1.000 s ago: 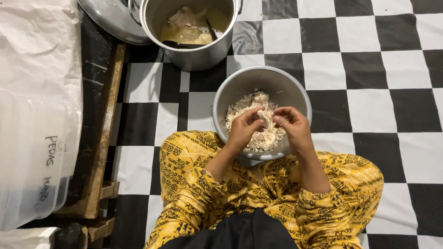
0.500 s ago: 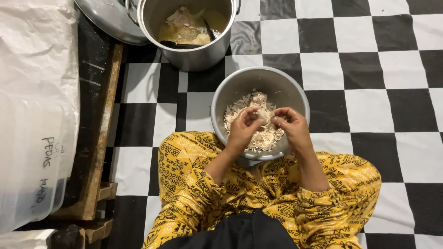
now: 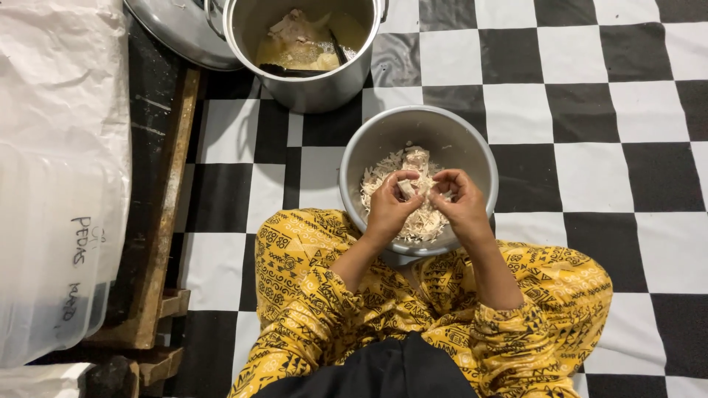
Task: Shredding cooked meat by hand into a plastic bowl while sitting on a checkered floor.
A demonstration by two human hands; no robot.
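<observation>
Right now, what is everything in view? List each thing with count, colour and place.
Bowl: one, grey metal, on the floor before the crossed legs.
Shredded pale meat: one heap, whitish, inside the bowl.
Meat piece: one, pale, pinched between both hands.
Pot: one, silver, top centre, holding broth and meat.
Lid: one, silver, left of the pot.
Floor: black and white checks.
Plastic bags: white, translucent, far left.
Wooden pallet: brown, beside the bags.
Left hand, right hand: over the bowl.
</observation>
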